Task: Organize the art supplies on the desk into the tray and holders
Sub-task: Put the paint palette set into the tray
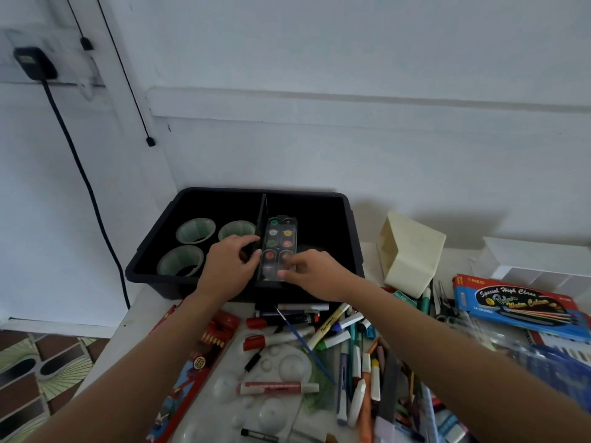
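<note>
Black plastic forms the deep, round-cornered tray (192, 199) at the back of a white worktop (372, 266), split by a thin upright divider (263, 209). Three translucent, green-tinted cups (195, 230) stand in its left compartment. A long, narrow watercolour set (279, 241), with a black body and round pans of green, yellow, red and orange under a glossy clear lid, lies lengthwise in the right compartment, just beside the divider, its near end at the tray's front wall. Both hands hold it. The left hand (230, 263) reaches over the front rim, its thumb and curled fingers pinching the set's left edge. The right hand (315, 273) has bent fingers on the lid at the near right corner; whether the thumb is beneath cannot be told. Both forearms stretch forward from the bottom of the frame, bare and nearly straight. To the right of the tray a cream, box-shaped holder (412, 254) lies tipped on its side. In front of the tray is a loose heap of markers (351, 346) with smooth white barrels and coloured caps. Beside them a slim blue-handled paintbrush (303, 343) crosses a white moulded mixing palette (271, 372) with round wells. A flat red cardboard pencil box (198, 356) sits at the left, and a glossy blue box of water colours (518, 305) at the right.
</note>
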Demonstrator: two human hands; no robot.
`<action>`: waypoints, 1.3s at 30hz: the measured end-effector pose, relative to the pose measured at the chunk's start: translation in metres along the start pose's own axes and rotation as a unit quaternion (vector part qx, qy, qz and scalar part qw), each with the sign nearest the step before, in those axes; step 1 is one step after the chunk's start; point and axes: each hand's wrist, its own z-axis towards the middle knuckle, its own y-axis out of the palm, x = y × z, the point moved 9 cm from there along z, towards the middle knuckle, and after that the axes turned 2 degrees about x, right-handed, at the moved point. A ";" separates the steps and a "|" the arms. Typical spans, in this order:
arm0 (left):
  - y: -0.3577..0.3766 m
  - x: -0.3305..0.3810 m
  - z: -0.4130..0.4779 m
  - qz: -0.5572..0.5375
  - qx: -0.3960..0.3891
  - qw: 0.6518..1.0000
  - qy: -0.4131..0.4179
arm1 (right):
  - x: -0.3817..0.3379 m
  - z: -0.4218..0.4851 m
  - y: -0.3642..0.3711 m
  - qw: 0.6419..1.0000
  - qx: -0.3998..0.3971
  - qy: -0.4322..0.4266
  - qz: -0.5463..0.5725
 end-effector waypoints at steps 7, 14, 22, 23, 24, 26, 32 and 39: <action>-0.006 0.017 -0.052 -0.027 -0.112 0.993 0.003 | 0.007 -0.083 -0.021 0.994 0.086 -0.065 0.026; -0.021 0.058 -0.121 -0.091 -0.085 0.992 0.031 | 0.049 -0.158 -0.030 0.970 0.210 -0.051 0.107; -0.030 0.024 -0.164 -0.047 0.040 0.994 -0.087 | 0.055 -0.191 -0.005 0.973 0.194 -0.037 0.116; -0.036 0.007 -0.168 -0.032 0.053 0.991 -0.121 | 0.050 -0.188 0.001 0.977 0.182 -0.045 0.106; -0.043 -0.011 -0.174 -0.008 0.053 0.986 -0.160 | 0.042 -0.185 0.007 0.979 0.171 -0.055 0.097; -0.052 -0.048 -0.186 0.074 0.015 0.965 -0.252 | 0.028 -0.176 0.022 0.982 0.150 -0.074 0.085; -0.075 -0.115 -0.194 0.178 -0.109 0.912 -0.354 | -0.021 -0.143 0.070 0.991 0.068 -0.115 0.007; -0.069 -0.129 -0.186 0.176 -0.176 0.915 -0.318 | -0.037 -0.115 0.107 0.984 0.029 -0.133 -0.112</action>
